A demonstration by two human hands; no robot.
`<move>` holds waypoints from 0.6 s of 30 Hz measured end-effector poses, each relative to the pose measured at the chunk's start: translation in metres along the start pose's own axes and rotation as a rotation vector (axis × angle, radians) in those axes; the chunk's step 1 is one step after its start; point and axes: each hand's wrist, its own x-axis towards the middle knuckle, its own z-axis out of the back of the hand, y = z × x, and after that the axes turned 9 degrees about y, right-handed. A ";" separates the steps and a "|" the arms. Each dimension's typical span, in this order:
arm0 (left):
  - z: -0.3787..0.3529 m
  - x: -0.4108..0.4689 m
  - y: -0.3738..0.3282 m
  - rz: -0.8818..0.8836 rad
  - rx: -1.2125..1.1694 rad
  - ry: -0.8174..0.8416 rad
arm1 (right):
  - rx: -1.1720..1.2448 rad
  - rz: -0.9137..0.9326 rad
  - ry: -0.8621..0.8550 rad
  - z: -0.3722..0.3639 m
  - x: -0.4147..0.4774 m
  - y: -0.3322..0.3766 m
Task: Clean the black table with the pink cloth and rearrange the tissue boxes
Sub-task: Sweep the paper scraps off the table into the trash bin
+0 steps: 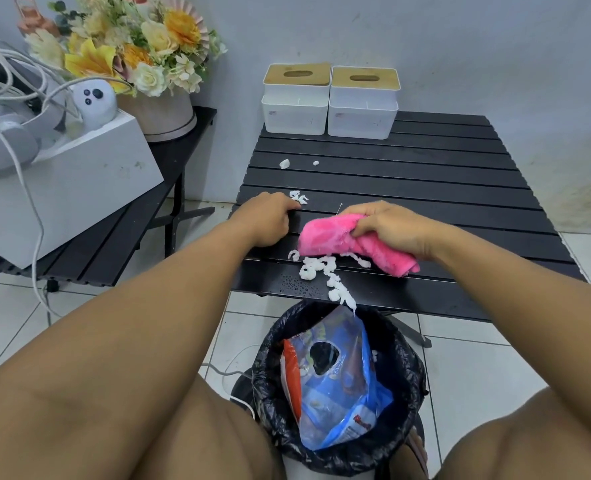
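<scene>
Fingers of the right hand (387, 226) curl tight round a bunched pink cloth (339, 242), the thumb tucked under and out of sight, and the cloth's loose end trails across the near slats of the black table (425, 174). The left hand (270, 216) rests knuckles-up on the table's left side, its fingers bent downward; the fingertips are hidden beneath the hand, so whether they pinch anything cannot be told. Just beyond those knuckles lies a small cluster of white scraps (298, 196), and two more bits (284, 163) sit farther up the slats. A thicker line of white crumbs (322, 268) lies against the cloth's lower edge and runs to the table's near rim, where the last piece hangs over the side. Beads of water (297, 284) speckle the front slat beside it. At the far left corner, against the wall, two tissue boxes (296, 98) stand side by side and touching, white with wooden slotted lids; each looks two-tiered, though the join is hard to read. Below the near rim, between the person's bare knees, a bin with a black liner (273, 403) holds a crumpled blue plastic bag (339, 393); the bin's base is cut off. To the left, a second dark table (121, 244) carries a white box (72, 188) of tangled cables and a pot of artificial flowers (141, 46), partly cropped by the frame.
</scene>
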 end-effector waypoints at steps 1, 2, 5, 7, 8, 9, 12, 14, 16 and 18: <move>0.000 0.000 0.000 -0.002 0.000 0.001 | 0.034 0.013 -0.054 0.004 -0.001 0.001; 0.000 0.000 0.000 -0.003 -0.001 0.002 | 0.084 0.021 -0.095 0.007 -0.001 0.002; 0.001 -0.002 -0.001 -0.004 0.000 0.005 | 0.082 0.015 -0.121 0.007 -0.001 -0.001; 0.002 -0.003 -0.002 0.002 0.005 0.013 | -0.013 -0.003 -0.087 0.000 0.001 -0.005; 0.002 -0.003 -0.003 0.005 0.007 0.017 | -0.029 -0.012 -0.060 -0.004 0.002 -0.006; 0.003 -0.004 -0.003 0.007 0.009 0.021 | -0.017 -0.018 -0.033 -0.007 0.002 -0.006; 0.004 -0.008 -0.005 0.007 0.016 0.030 | 0.030 -0.019 0.033 -0.011 0.002 -0.005; 0.005 -0.012 -0.008 0.006 0.019 0.029 | 0.019 -0.012 0.073 -0.012 -0.001 -0.003; 0.005 -0.014 -0.010 0.012 0.009 0.030 | 0.002 -0.007 0.100 -0.016 -0.006 -0.001; 0.005 -0.017 -0.011 0.020 0.001 0.029 | -0.003 -0.007 0.115 -0.020 -0.012 0.001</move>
